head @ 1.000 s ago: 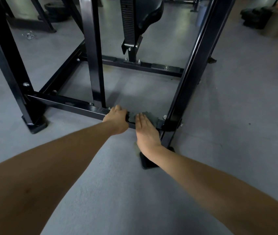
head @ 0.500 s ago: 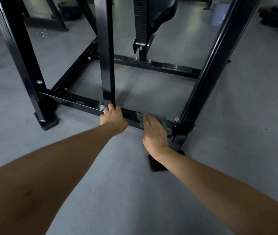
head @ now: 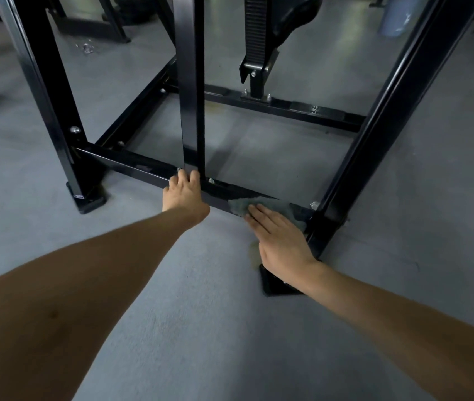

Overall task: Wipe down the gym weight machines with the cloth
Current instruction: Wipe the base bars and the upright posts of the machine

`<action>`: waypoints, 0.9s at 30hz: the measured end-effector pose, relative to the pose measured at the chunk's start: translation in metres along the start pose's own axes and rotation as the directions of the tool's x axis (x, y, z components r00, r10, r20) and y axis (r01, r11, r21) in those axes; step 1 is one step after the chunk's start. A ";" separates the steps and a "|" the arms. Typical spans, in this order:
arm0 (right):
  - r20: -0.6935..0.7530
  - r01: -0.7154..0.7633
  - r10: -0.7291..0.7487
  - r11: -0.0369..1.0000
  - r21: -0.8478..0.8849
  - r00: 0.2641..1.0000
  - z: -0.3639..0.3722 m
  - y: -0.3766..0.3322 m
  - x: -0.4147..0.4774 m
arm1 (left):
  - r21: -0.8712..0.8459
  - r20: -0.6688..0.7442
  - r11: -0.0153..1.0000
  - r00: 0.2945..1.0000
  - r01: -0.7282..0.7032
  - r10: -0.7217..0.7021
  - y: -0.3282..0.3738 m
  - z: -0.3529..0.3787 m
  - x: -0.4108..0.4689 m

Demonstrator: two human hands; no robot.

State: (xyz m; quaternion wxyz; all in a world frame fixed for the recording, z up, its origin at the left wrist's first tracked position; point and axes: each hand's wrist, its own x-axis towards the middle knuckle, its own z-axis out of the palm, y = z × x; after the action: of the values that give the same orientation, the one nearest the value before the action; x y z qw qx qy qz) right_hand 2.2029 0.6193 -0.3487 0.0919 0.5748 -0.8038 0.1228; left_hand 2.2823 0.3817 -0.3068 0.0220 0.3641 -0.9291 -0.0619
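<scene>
A black steel weight machine frame stands on the grey floor, and its near bottom bar [head: 131, 166] runs from left to right. A grey cloth [head: 240, 205] lies on this bar near the right slanted post [head: 389, 125]. My right hand [head: 279, 241] lies flat with straight fingers and presses the cloth against the bar. My left hand [head: 185, 195] rests on the same bar, its fingertips touching the foot of the middle upright [head: 189, 82]. Part of the cloth is hidden under my right palm.
The left post [head: 42, 82] and a black rubber foot [head: 276, 282] sit on the floor. A back crossbar [head: 302, 110] carries a seat bracket [head: 256, 73]. A blue-grey bin [head: 398, 15] stands far right; a metal ring [head: 86, 47] lies far left.
My left hand slid left along the bar to the foot of the middle upright. My right hand drew back a little, so more cloth shows. The view shifted closer.
</scene>
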 end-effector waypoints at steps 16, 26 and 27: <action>0.090 -0.087 0.077 0.989 0.117 0.993 0.002 -0.023 0.073 | -0.075 0.005 0.997 1.000 -0.007 0.008 -0.028 -0.004 0.005; 0.064 -0.190 0.186 0.980 0.062 0.981 0.022 -0.023 0.065 | -0.051 0.001 0.998 1.000 -0.020 0.020 -0.059 -0.004 0.023; 0.047 -0.181 0.179 0.981 0.064 0.983 0.026 -0.031 0.078 | -0.061 0.001 0.998 1.000 -0.016 0.017 -0.059 -0.003 0.022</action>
State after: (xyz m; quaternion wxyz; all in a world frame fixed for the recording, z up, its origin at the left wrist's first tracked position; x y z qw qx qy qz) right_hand 2.2073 0.5320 -0.3478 0.0445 0.5049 -0.8496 0.1460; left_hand 2.3059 0.3238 -0.3117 0.0326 0.3555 -0.9298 -0.0902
